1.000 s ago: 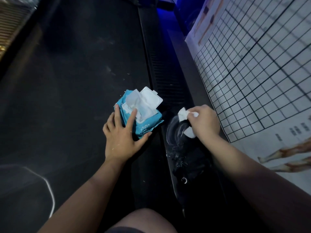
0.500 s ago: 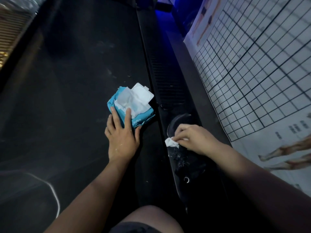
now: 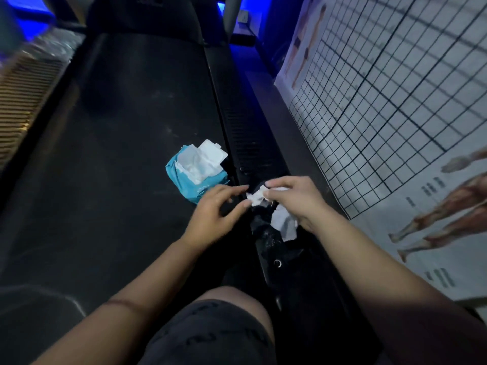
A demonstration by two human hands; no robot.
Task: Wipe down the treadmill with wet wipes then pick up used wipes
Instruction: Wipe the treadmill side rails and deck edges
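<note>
Pack (image 3: 196,175) lies open on belt (image 3: 118,154), lid up, a sheet sticking out. L hand (image 3: 210,214) just right of it, fingers half-curled, tips at the wipe (image 3: 286,222); pinching or not, can't tell (blur). R hand (image 3: 297,201) grips wipe, bunched, over side rail (image 3: 253,143). Risks: a two-hand tug could tear the thin wet sheet; a loose grip could drop it beside rail; open pack may dry out.

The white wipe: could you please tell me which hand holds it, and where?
The right hand grips the wipe by its bunched upper end; the rest hangs free. Unclear for the left hand.
</note>
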